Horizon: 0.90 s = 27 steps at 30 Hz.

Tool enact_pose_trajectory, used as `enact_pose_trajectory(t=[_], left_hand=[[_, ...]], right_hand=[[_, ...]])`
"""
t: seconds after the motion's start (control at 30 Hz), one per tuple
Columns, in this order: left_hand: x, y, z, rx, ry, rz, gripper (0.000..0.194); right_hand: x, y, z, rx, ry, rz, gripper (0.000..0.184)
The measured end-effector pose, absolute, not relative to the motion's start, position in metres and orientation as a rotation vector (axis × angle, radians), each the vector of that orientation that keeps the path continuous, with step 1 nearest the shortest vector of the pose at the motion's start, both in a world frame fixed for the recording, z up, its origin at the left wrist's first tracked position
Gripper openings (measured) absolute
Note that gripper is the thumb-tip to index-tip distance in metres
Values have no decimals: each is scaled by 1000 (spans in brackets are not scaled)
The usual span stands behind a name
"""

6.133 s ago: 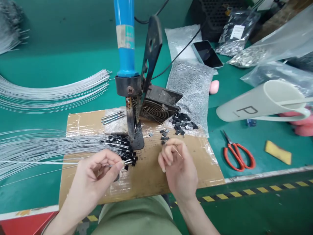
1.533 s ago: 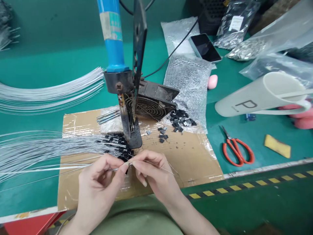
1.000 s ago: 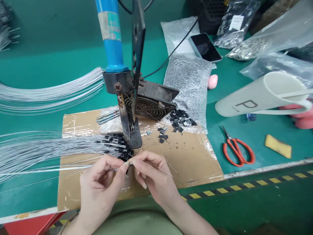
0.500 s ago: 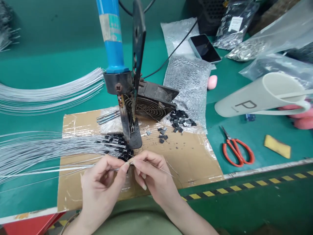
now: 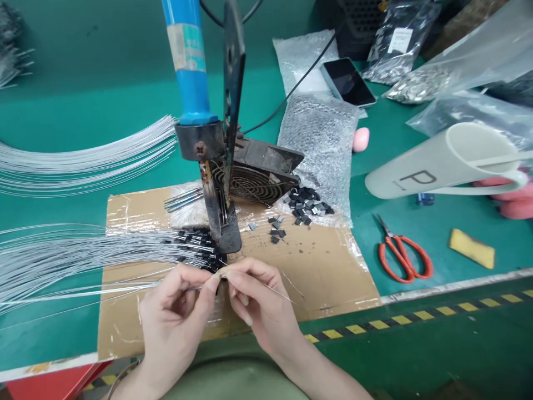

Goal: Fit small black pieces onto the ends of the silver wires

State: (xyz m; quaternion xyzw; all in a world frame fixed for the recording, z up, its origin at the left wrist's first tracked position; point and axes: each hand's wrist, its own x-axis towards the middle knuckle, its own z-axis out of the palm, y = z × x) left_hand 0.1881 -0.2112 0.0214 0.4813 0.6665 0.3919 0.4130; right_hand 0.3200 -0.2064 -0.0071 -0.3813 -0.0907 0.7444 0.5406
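Observation:
My left hand point(image 5: 177, 311) pinches the end of a thin white wire point(image 5: 83, 289) that runs off to the left. My right hand point(image 5: 256, 303) meets it fingertip to fingertip and pinches something small at the wire's tip; a thin solder strand point(image 5: 275, 293) trails from its fingers. Both hands hover over a taped cardboard sheet point(image 5: 325, 272), just in front of a blue-handled soldering iron point(image 5: 195, 100) clamped upright in a black stand. Wires with small black parts on their ends point(image 5: 195, 244) lie fanned beside the stand.
Loose black components point(image 5: 306, 203) lie by a small black fan point(image 5: 260, 175). Bundles of white wire point(image 5: 83, 158) spread left. Red scissors point(image 5: 402, 255), a yellow sponge point(image 5: 472, 248), a white tube point(image 5: 441, 164), a phone point(image 5: 347, 82) and plastic bags point(image 5: 320, 139) lie right.
Six seconds ago my hands were apart, the right holding only the solder strand. Since then they have come together at the wire's tip and stay pinched there, barely moving.

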Motion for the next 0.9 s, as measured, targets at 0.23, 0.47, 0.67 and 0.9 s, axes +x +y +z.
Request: enact_pose_trajectory(t=[0.23, 0.47, 0.67, 0.9], left_hand=[[193, -206, 28, 1125, 1664, 1048, 12], [180, -203, 17, 1300, 1519, 1046, 10], [176, -204, 16, 1347, 1506, 1012, 11], [172, -204, 17, 1408, 1500, 956, 12]], right_hand=[[323, -208, -11, -883, -314, 1771, 21], [325, -213, -16, -975, -472, 1670, 8], [326, -212, -14, -989, -478, 1678, 8], [331, -209, -10, -973, -463, 1719, 10]])
